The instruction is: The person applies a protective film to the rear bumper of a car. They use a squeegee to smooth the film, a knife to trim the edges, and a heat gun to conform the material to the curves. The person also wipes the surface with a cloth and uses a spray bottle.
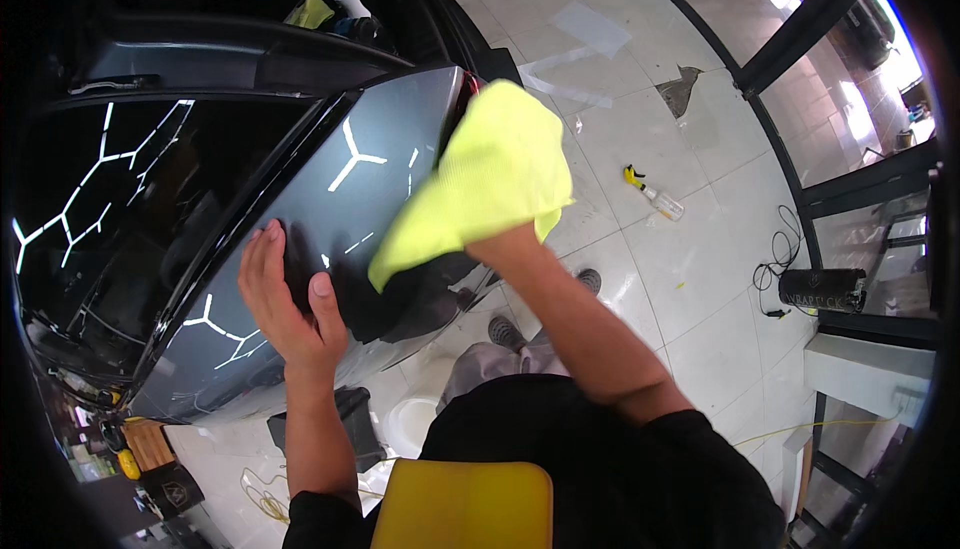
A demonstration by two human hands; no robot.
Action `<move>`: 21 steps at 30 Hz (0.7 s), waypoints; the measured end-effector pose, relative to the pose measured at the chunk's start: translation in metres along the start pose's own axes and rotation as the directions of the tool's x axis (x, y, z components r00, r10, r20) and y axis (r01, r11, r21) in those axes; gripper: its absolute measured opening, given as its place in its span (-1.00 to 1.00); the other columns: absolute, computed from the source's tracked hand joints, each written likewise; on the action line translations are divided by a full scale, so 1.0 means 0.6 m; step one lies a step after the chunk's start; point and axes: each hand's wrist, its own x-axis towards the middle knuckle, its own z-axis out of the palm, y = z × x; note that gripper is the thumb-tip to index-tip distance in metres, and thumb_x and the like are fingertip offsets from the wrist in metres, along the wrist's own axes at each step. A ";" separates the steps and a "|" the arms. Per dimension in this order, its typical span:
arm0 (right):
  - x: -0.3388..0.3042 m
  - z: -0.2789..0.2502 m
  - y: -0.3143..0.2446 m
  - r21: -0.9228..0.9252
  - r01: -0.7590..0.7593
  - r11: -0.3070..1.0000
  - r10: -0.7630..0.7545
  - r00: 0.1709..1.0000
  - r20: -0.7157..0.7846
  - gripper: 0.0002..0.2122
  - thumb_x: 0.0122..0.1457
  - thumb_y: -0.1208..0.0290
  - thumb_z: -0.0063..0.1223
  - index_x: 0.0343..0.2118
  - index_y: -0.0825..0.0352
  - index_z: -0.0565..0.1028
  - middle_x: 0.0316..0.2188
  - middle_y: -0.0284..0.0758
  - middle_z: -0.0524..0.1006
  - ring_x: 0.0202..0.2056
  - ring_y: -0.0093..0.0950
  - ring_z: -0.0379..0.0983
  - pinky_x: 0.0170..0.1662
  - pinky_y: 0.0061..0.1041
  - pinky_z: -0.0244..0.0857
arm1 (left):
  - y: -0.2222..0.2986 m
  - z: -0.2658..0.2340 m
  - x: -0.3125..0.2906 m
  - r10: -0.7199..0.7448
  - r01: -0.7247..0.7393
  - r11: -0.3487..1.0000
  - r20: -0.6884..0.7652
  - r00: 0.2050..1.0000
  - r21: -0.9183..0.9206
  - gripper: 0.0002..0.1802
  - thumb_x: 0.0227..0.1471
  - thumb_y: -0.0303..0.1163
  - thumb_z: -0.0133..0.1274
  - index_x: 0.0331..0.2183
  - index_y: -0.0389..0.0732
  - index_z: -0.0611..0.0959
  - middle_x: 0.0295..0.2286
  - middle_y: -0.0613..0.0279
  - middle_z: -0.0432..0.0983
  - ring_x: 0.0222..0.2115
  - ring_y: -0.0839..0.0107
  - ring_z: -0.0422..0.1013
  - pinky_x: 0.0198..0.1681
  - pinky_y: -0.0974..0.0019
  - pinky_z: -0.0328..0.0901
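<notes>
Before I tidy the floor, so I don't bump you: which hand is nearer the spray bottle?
Right. The right hand, partly hidden by the cloth, is left of the spray bottle on the floor; the left hand is farther left, on the car.

Shirt (600,469): plain black cloth is worn over the torso, softly creased.
Right sleeve (690,464): black, ended near the elbow, with the forearm left bare.
Left sleeve (322,521): the same black, partly cut off by the lower edge.
Left hand (285,309) and right hand (505,244): worn bare.
Trousers (475,367): pale grey, loosely wrinkled.
Shoes (506,333): dark grey, marked with lighter stripes.
Yellow panel (465,504): flat, round-cornered, seen before the shirt; whether it is worn cannot be told.
</notes>
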 end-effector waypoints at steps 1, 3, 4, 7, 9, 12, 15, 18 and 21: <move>-0.008 -0.016 -0.021 0.040 -0.015 0.999 0.017 0.999 -0.050 -0.51 0.01 0.28 0.12 0.03 0.28 0.35 -0.01 -0.20 0.36 0.04 -0.23 0.26 0.11 -0.24 0.10 | -0.001 -0.005 -0.003 -0.002 0.002 1.000 0.006 1.000 0.012 -0.50 0.12 -0.23 -0.12 -0.01 -0.40 0.39 -0.03 -0.08 0.36 0.00 -0.08 0.24 0.08 0.02 0.08; -0.027 0.003 -0.017 0.037 -0.078 0.996 0.083 0.984 -0.156 -0.50 -0.03 0.32 0.15 0.02 0.29 0.35 -0.05 -0.22 0.37 0.00 -0.24 0.28 0.07 -0.28 0.13 | 0.000 -0.005 -0.005 0.002 -0.002 1.000 0.015 1.000 0.010 -0.50 0.12 -0.25 -0.12 0.02 -0.38 0.38 -0.01 -0.06 0.34 0.02 -0.03 0.22 0.10 0.05 0.07; -0.038 0.009 -0.014 0.042 -0.115 0.992 0.122 0.969 -0.216 -0.49 -0.04 0.34 0.17 0.02 0.30 0.35 -0.08 -0.23 0.38 -0.02 -0.24 0.29 0.05 -0.29 0.14 | -0.001 -0.005 0.001 0.020 -0.020 1.000 0.012 1.000 0.011 -0.49 0.11 -0.26 -0.12 0.03 -0.37 0.37 0.00 -0.05 0.33 0.03 -0.01 0.22 0.11 0.07 0.06; -0.044 0.028 0.025 -0.018 -0.199 0.980 0.189 0.951 -0.244 -0.53 -0.07 0.36 0.18 -0.03 0.31 0.38 -0.12 -0.22 0.40 -0.07 -0.23 0.31 0.00 -0.29 0.16 | -0.004 -0.004 0.000 0.026 -0.027 0.999 0.038 0.999 0.020 -0.48 0.10 -0.25 -0.09 0.03 -0.37 0.38 0.00 -0.05 0.33 0.03 -0.02 0.21 0.11 0.06 0.06; -0.024 0.017 0.027 0.030 -0.086 0.996 0.089 0.988 -0.123 -0.57 -0.12 0.37 0.19 -0.13 0.34 0.42 -0.20 -0.19 0.42 -0.17 -0.20 0.34 -0.12 -0.32 0.21 | -0.003 -0.002 0.004 0.011 -0.012 1.000 0.018 1.000 0.020 -0.49 0.10 -0.26 -0.10 0.03 -0.37 0.38 0.00 -0.05 0.33 0.04 -0.01 0.21 0.11 0.06 0.06; 0.015 0.016 0.030 0.110 -0.103 0.989 0.105 0.994 -0.017 -0.61 -0.13 0.39 0.18 -0.17 0.34 0.43 -0.23 -0.18 0.43 -0.19 -0.20 0.36 -0.14 -0.32 0.24 | 0.002 0.004 0.011 0.012 -0.014 0.999 0.044 0.999 0.043 -0.49 0.10 -0.24 -0.09 0.01 -0.39 0.39 -0.01 -0.07 0.34 0.03 -0.03 0.22 0.11 0.03 0.06; -0.037 0.061 0.036 0.134 -0.203 0.970 0.207 0.978 -0.020 -0.65 -0.13 0.41 0.16 -0.22 0.35 0.44 -0.27 -0.17 0.45 -0.21 -0.19 0.39 -0.16 -0.32 0.27 | 0.006 0.004 0.012 -0.004 -0.002 0.996 0.065 0.998 0.089 -0.50 0.14 -0.21 -0.13 -0.02 -0.42 0.41 -0.01 -0.10 0.33 0.04 -0.03 0.22 0.11 0.02 0.07; -0.121 0.099 0.043 0.167 -0.385 0.908 0.392 0.920 -0.011 -0.70 -0.14 0.43 0.15 -0.27 0.35 0.44 -0.30 -0.16 0.46 -0.23 -0.19 0.41 -0.19 -0.32 0.30 | 0.018 -0.007 0.019 -0.002 -0.015 0.985 0.097 0.995 0.175 -0.50 0.19 -0.19 -0.21 -0.04 -0.44 0.43 -0.01 -0.12 0.30 0.03 -0.01 0.22 0.10 0.03 0.10; -0.125 0.089 0.116 0.080 -0.527 0.846 0.527 0.849 0.025 -0.74 -0.14 0.45 0.13 -0.32 0.36 0.45 -0.33 -0.15 0.47 -0.25 -0.18 0.43 -0.21 -0.33 0.32 | 0.029 0.007 0.030 -0.018 -0.022 0.968 0.158 0.987 0.250 -0.45 0.22 -0.14 -0.30 -0.03 -0.46 0.41 0.01 -0.14 0.26 0.03 0.00 0.22 0.09 0.02 0.10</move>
